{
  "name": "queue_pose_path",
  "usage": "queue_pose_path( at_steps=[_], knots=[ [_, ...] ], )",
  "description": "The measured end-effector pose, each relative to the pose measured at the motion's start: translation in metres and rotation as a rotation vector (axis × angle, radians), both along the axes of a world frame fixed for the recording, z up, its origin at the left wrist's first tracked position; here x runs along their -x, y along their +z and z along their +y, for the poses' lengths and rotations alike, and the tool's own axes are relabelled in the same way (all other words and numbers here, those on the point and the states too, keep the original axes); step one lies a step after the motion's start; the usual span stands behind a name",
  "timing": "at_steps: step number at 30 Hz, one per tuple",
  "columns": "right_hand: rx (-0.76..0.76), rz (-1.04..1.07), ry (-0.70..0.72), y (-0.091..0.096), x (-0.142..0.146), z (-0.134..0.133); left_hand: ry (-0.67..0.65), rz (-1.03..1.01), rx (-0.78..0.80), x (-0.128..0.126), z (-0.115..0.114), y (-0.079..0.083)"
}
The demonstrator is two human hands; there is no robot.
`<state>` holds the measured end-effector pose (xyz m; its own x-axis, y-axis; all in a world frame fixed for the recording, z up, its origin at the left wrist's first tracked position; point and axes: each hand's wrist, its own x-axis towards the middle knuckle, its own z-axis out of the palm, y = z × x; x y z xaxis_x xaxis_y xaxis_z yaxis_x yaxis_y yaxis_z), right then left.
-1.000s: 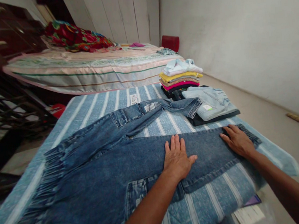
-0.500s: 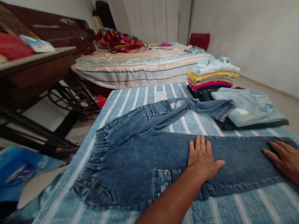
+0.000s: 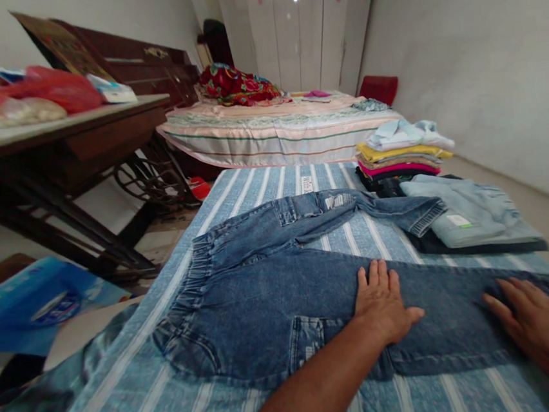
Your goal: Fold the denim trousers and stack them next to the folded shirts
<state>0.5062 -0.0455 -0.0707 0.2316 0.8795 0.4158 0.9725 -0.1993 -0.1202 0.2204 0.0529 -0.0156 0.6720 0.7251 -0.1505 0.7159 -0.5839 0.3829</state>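
A pair of dark blue jeans lies spread on a blue striped quilt. My left hand rests flat and open on the near leg, around its middle. Farther right, my right hand lies flat and open on the same leg close to its hem. The other leg stretches away toward the right, apart from the near one.
A stack of folded clothes and folded light jeans sit at the quilt's far right. A mattress lies beyond. A dark wooden table with bags stands at left. A blue package lies on the floor.
The view has swung left, bringing the table and blue package into sight. Both hands stay flat on the near jeans leg.
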Motion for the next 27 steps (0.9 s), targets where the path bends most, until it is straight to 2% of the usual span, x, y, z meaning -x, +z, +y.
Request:
queue_pose_path(
  at_steps=[4,7,11,14,19,27],
  knots=[
    [0.141,-0.051,0.026,-0.006,0.020,0.004,0.000,-0.002,-0.048,0.002,0.002,-0.001],
    [0.158,-0.067,-0.019,-0.008,0.013,0.005,-0.004,0.006,-0.072,0.002,0.003,0.000],
    [0.148,-0.099,-0.055,0.001,0.019,0.004,-0.010,0.039,-0.086,0.001,0.004,0.003],
    [0.155,-0.100,0.021,0.012,0.049,0.004,-0.006,0.039,-0.110,0.000,0.005,0.000],
    [0.232,-0.090,0.245,0.018,0.099,0.001,0.007,0.048,-0.167,-0.003,0.008,-0.004],
    [0.280,-0.004,0.248,0.027,0.102,-0.002,-0.008,0.077,-0.204,-0.005,0.010,0.001]
  ],
)
